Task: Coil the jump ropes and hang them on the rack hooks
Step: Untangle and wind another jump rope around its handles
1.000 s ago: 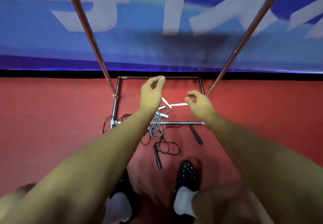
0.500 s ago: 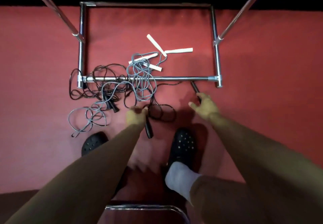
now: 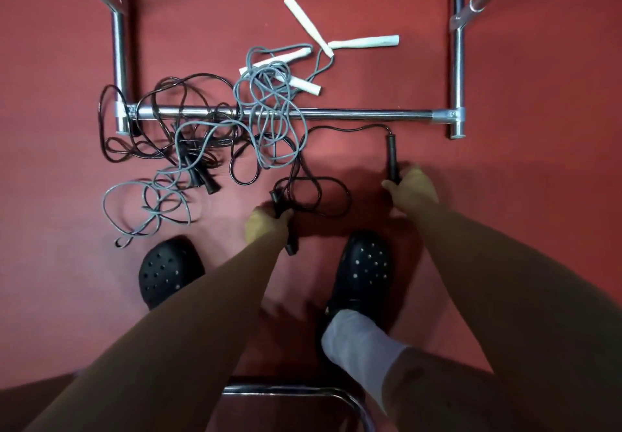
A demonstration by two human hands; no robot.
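Already the left hand (image 3: 266,226) and right hand (image 3: 412,187) each curl around a black handle on the floor, so lifting may drag the tangled grey rope (image 3: 266,108) beyond them, snagging the rack bar (image 3: 370,114).

Both hands dropped from rack height to floor; left hand (image 3: 266,226) now grips one black handle (image 3: 292,246), right hand (image 3: 412,187) the other (image 3: 392,159).
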